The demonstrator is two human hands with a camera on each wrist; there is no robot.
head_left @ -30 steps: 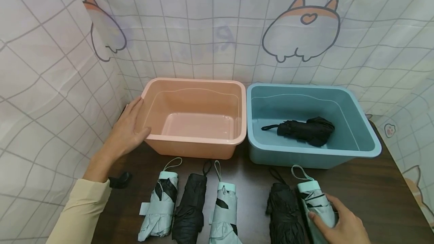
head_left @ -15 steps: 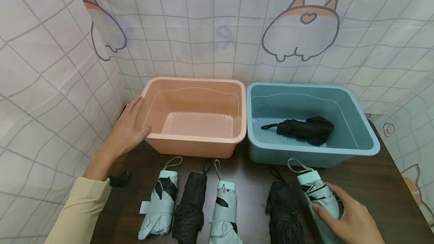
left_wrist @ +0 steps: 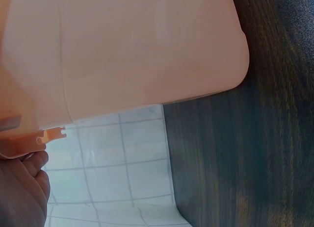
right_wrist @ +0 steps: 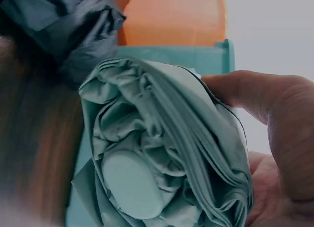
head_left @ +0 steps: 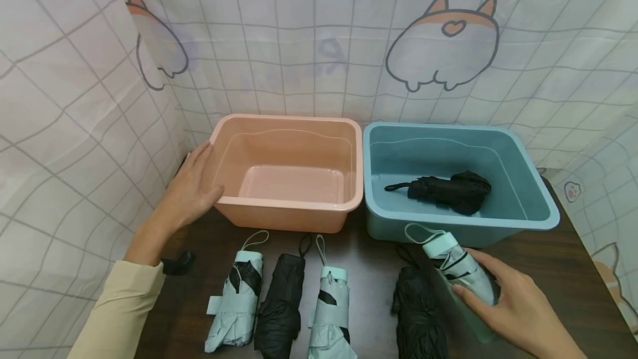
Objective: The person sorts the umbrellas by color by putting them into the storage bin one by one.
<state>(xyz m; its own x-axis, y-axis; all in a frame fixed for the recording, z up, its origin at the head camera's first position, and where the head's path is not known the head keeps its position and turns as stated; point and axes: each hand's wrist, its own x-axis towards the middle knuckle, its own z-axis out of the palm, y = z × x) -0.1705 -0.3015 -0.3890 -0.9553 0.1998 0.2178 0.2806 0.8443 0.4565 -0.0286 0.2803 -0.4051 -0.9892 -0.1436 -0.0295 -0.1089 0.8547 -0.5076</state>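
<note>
My right hand grips a folded pale-green umbrella, thumb on one side and fingers on the other. It tilts up to the left, its cap and wrist loop near the front wall of the blue plastic basin. In the right wrist view, the umbrella's pleated fabric and rounded end face the camera. My left hand rests on the left rim of the peach plastic basin, thumb at its front corner. Inside the blue basin lies a black folded umbrella.
On the dark wooden table, a row holds two pale-green umbrellas and two black ones. Both basins stand side by side against a grid-patterned cloth. A small black object sits by my left wrist.
My right hand has raised the pale-green umbrella off the table and tilted it, its cap moving up and left toward the blue basin. My left hand stays in place.
</note>
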